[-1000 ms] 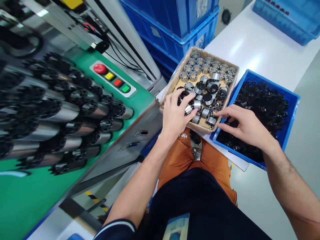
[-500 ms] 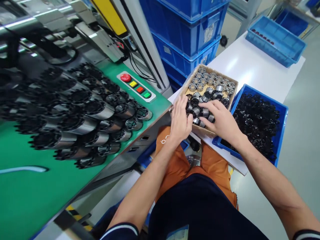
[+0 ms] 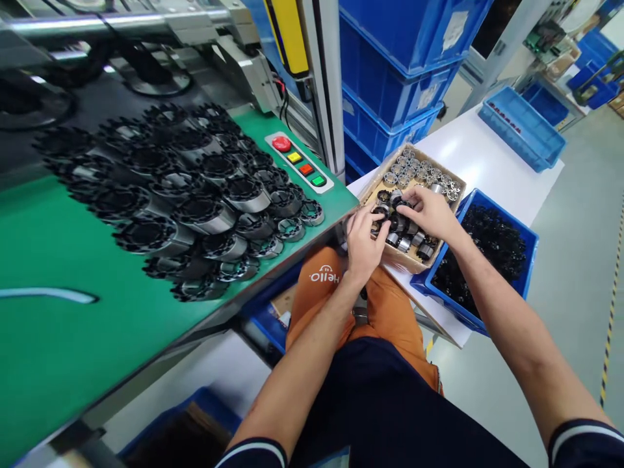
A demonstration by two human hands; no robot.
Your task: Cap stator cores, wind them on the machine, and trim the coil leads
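A cardboard box [image 3: 413, 260] holds bare metal stator cores [image 3: 423, 174] at its far end and loose black-capped ones [image 3: 404, 243] nearer me. My left hand [image 3: 364, 242] is at the box's left side, its thumb and fingers closed around a black-capped stator core [image 3: 381, 213]. Over the middle of the box, my right hand [image 3: 431, 212] pinches another black-capped core, which the fingers partly cover. Right of the box, a blue bin [image 3: 530, 250] is filled with black toothed plastic pieces [image 3: 494, 240].
On the green bench [image 3: 53, 344] at left stand many black-capped cores [image 3: 195, 208] in rows, beside a button panel [image 3: 299, 162]. Blue crates [image 3: 385, 71] are stacked behind the box. A light-blue tray [image 3: 521, 133] sits on the white table [image 3: 463, 140].
The view has shifted, so the bench cores appear farther right. Both hands have moved among the loose cores; the fingers have closed on cores, and several cores lie differently.
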